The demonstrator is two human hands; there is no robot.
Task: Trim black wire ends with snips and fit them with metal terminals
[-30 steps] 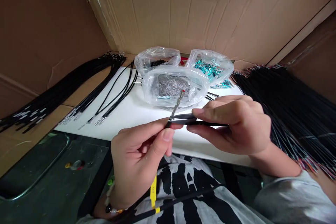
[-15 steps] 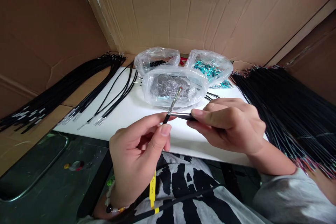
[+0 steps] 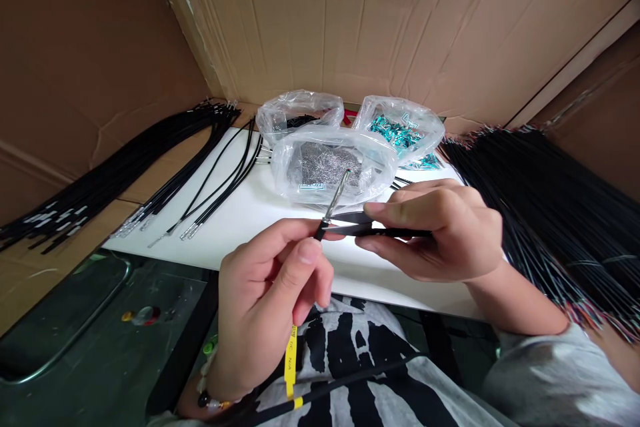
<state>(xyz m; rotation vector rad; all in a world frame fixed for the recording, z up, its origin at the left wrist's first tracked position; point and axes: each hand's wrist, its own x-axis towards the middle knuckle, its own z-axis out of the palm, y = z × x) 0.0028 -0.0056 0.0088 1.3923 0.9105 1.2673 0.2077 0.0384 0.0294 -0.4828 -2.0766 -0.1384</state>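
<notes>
My left hand pinches a black cable between thumb and fingers. Its stripped end, a silvery foil-like section, points up and away from me. From the right, my right hand grips small black snips, thumb above and fingers below. Their two pointed blades are spread a little, tips at the cable where the black jacket meets the silver part. Whether the blades touch it I cannot tell. Below my left hand, a yellow tag hangs by a black cable with a yellow band.
Beyond my hands stand clear plastic bags: one with grey wiry scraps, one with teal scraps, one with black pieces. Black cables lie on the left and right. A cardboard wall closes the back.
The snips' blades have spread apart at the cable. My left hand has shifted slightly right and the cable's end with it.
</notes>
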